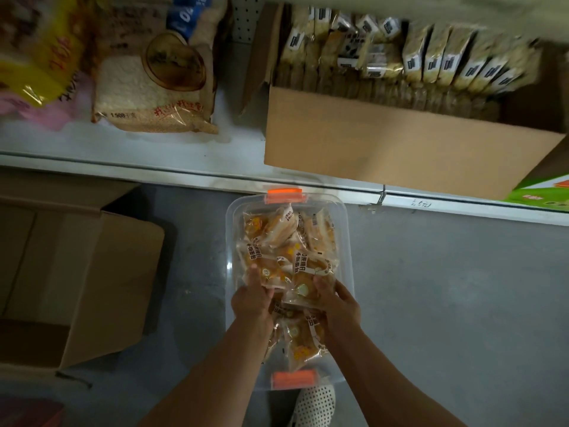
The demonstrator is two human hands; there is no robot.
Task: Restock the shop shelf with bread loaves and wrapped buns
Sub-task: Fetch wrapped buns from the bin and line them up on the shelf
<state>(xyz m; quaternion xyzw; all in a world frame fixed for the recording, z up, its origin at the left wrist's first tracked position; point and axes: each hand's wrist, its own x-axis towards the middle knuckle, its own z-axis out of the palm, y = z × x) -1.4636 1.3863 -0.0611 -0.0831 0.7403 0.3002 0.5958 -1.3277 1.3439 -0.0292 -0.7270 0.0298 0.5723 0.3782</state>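
A clear plastic bin point(344, 229) with orange clips stands on the grey floor below the shelf, filled with several wrapped buns in orange-and-clear packets point(271, 229). My left hand point(251, 298) grips one wrapped bun point(271, 274) by its near edge. Beside it, my right hand point(337, 306) holds a second wrapped bun point(308, 282). Both packets are lifted slightly above the pile. On the white shelf point(172, 152) above sits an open cardboard box point(385, 143) packed with upright wrapped loaves point(431, 57).
A bag of sliced bread point(147, 90) and yellow packets point(40, 50) lie on the shelf at the left. An open empty cardboard box point(92, 272) sits on the floor at the left. A green carton point(542, 192) shows at the right edge. My white dotted shoe point(314, 405) is behind the bin.
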